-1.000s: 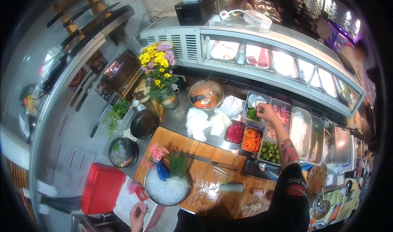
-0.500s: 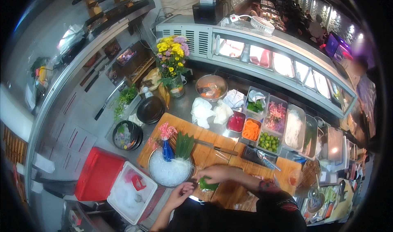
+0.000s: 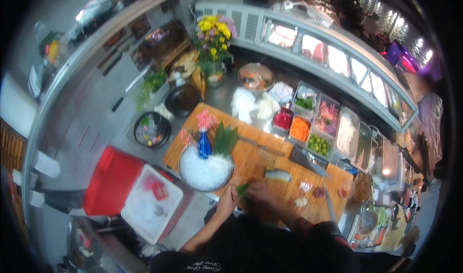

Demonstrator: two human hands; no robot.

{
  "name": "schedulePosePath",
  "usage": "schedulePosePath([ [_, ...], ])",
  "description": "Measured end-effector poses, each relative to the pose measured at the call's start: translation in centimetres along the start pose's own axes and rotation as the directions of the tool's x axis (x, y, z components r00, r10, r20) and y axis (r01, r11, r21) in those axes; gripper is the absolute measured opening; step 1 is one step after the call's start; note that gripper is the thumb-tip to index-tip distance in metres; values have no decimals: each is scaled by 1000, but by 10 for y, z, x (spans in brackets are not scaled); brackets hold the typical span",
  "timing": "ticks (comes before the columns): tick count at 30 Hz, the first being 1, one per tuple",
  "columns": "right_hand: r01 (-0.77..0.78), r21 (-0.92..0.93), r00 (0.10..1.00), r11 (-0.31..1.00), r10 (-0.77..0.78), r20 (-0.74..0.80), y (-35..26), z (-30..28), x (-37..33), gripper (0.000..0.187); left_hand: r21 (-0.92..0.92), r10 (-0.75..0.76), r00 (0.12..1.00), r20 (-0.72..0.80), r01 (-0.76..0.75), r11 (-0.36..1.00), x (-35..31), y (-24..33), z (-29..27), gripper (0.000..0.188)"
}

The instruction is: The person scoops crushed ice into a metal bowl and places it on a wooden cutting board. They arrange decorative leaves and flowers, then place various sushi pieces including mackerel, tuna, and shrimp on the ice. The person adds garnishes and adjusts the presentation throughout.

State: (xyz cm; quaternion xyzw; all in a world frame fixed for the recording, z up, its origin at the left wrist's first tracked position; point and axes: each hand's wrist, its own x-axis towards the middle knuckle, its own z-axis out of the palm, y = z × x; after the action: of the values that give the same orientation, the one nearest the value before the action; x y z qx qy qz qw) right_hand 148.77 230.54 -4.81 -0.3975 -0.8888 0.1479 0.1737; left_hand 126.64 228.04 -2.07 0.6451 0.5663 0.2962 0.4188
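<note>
At the near edge of the wooden cutting board (image 3: 246, 169), my left hand (image 3: 226, 199) and my right hand (image 3: 261, 197) are close together, fingers closed on a small green leaf (image 3: 242, 191). Motion blur softens the fingertips. Just beyond them is a bowl of crushed ice (image 3: 205, 172) with a blue bottle (image 3: 204, 146), pink flowers (image 3: 206, 120) and upright pointed green leaves (image 3: 224, 139). A pale fish piece (image 3: 278, 174) lies past my right hand. Farther right are a dark red piece (image 3: 318, 192), a pale lump (image 3: 301, 202) and a long knife (image 3: 329, 203).
Tubs of limes (image 3: 319, 144), carrot (image 3: 299, 129) and other food line the board's far side. Another knife (image 3: 263, 146) lies on the board. An ice-filled cooler (image 3: 153, 203) with an open red lid (image 3: 112, 180) stands at left. A glass display case (image 3: 333, 61) runs behind.
My view has shifted, and both hands have drawn in nearer my body and together, bringing the green leaf between them. The fish piece and items right of it have come into sight.
</note>
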Motion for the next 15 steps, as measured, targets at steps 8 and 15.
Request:
schedulePosePath([
  [8, -142, 236, 975, 961, 177, -134, -19, -10, -2, 16, 26, 162, 984, -73, -161, 987, 1, 2, -1, 30],
  [15, -370, 551, 907, 748, 419, 39, -39, -49, 13, 27, 31, 31, 999, 5, -31, 999, 10, 29, -13, 51],
])
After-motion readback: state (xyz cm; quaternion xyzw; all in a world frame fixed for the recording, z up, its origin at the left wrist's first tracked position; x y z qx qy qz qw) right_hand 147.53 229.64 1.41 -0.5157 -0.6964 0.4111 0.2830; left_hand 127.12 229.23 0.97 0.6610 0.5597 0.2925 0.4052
